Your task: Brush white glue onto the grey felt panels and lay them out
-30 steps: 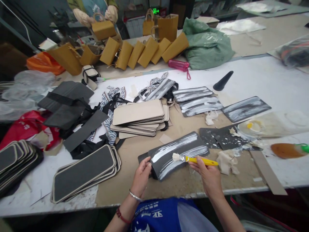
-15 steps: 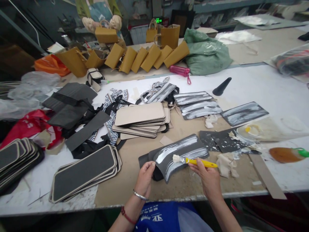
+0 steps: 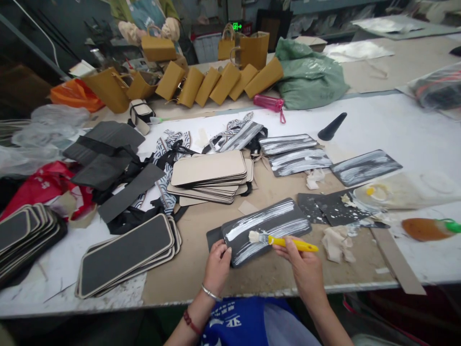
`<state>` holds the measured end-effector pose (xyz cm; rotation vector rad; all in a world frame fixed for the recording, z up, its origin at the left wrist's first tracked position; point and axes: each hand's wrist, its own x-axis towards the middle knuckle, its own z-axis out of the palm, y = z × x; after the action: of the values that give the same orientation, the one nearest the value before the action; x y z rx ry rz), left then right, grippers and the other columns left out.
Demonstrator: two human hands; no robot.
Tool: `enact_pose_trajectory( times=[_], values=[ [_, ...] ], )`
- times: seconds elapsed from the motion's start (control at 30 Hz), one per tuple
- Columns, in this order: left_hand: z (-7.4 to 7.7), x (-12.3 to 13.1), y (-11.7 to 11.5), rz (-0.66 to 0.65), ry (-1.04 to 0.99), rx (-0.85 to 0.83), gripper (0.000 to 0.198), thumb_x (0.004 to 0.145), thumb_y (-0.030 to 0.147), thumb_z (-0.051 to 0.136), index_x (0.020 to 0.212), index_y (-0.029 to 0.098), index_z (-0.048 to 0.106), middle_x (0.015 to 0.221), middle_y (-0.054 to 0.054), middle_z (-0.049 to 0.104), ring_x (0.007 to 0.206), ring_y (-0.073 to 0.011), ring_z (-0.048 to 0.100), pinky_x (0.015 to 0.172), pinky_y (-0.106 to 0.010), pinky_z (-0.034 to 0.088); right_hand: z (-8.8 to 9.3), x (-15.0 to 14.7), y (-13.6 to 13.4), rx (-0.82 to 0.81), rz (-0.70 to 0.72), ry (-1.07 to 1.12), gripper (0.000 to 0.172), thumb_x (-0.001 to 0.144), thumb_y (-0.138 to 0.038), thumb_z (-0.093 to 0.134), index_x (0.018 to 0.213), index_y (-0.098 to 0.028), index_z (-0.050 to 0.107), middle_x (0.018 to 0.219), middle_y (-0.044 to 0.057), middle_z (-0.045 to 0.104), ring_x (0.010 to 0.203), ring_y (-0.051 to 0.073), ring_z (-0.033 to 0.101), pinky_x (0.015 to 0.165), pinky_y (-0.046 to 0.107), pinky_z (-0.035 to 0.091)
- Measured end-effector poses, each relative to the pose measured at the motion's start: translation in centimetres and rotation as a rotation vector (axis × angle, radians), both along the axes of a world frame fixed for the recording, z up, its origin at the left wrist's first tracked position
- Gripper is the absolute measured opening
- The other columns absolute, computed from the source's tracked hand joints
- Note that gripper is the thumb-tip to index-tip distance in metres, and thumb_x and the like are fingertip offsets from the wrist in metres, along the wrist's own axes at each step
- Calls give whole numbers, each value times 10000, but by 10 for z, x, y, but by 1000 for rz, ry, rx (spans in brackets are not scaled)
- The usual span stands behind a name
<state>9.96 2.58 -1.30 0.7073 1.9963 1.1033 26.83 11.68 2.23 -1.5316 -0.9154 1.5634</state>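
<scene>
My right hand [image 3: 304, 264] is closed around the yellow handle of a paintbrush [image 3: 290, 243]. The whitish bristles touch or hover just over a dark rounded panel [image 3: 268, 221] streaked with white paste; contact is hard to tell. With fingers pinched at its near left corner, my left hand [image 3: 217, 266] grips that panel, which lies flat on another dark piece [image 3: 213, 236]. Behind it rests a stack of beige panels [image 3: 209, 169]. Farther right lie more white-streaked panels, among them one [image 3: 366, 167] on its own.
Black panels with beige edges [image 3: 126, 254] are piled at the left front. A paste-spattered board [image 3: 338, 211], a crumpled cloth [image 3: 338, 244] and an amber bottle [image 3: 425, 229] lie to the right. Mustard handbags [image 3: 207, 86] line the back, where another person [image 3: 147, 19] stands.
The brush has moved a little left and toward the panel's near left corner. That corner, lifted and curled before, now lies flatter, with my left hand still at it.
</scene>
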Motion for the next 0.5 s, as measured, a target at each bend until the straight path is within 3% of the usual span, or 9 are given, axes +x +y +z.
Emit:
enact_pose_trajectory(
  times=[0.1, 0.17, 0.37, 0.5],
  values=[
    [-8, -3, -2, -13, 89, 28, 279, 715, 398, 505, 543, 189, 576, 918, -99, 597, 922, -243, 547, 881, -413, 434, 4, -25, -11, 6, 119, 51, 446, 636, -542, 672, 822, -139, 619, 725, 62, 682, 653, 233, 666, 632, 353, 574],
    [-13, -5, -3, -18, 125, 34, 278, 712, 395, 494, 542, 192, 579, 881, -97, 588, 884, -239, 551, 856, -414, 450, -2, -25, -2, 71, 145, 10, 420, 646, -543, 656, 790, -150, 627, 742, 63, 683, 663, 235, 665, 651, 369, 568],
    [-21, -5, -8, -5, 214, 35, 311, 712, 416, 477, 527, 192, 585, 850, -108, 576, 847, -249, 561, 800, -426, 480, -13, 53, 77, 305, -115, -350, 435, 694, -548, 607, 871, -151, 615, 695, 59, 683, 699, 236, 665, 754, 408, 531],
    [-20, -4, -11, 16, 347, 26, 308, 695, 420, 473, 617, 179, 648, 769, -116, 594, 767, -267, 570, 744, -461, 484, -9, 70, 90, 325, -99, -326, 452, 683, -538, 628, 900, -142, 614, 727, 70, 689, 699, 229, 666, 727, 382, 543]
  ],
)
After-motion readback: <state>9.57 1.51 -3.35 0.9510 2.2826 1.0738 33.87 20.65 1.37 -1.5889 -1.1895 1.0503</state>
